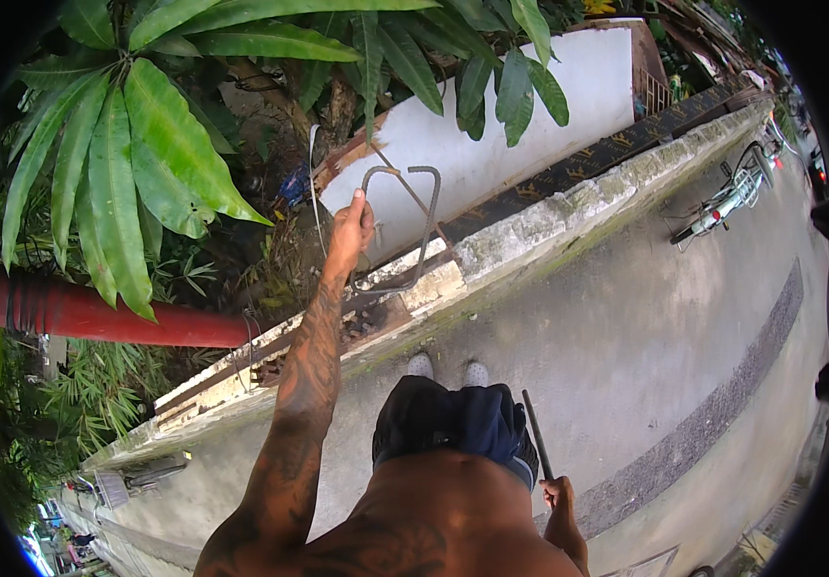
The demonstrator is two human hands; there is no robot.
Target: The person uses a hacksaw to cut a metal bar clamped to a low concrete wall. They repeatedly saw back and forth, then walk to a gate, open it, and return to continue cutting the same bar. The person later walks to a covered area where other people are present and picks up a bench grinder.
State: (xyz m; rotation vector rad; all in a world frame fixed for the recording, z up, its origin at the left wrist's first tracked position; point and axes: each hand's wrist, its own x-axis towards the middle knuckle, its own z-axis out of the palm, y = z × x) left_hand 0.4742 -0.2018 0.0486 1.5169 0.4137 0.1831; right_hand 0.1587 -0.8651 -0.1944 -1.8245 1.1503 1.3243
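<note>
My left hand (350, 231) is raised over the low wall, its arm stretched out. Its fingers are closed around a bent steel bar (433, 207), a ribbed rod shaped into an open, roughly four-sided loop with rounded corners. The thumb lies along the bar near its curved upper end. Low at my right side, my right hand (557, 492) grips a straight dark rod (536, 430) by one end. The rod's other end points forward, beside my dark shorts (448, 413). The two held things are well apart.
A weathered low concrete wall (530, 231) crosses in front of my feet. Behind it stand a white panel (530, 106) and a thick red pole (126, 322). Large green leaves (179, 144) hang at upper left. A bicycle (727, 197) is parked on the pavement at right.
</note>
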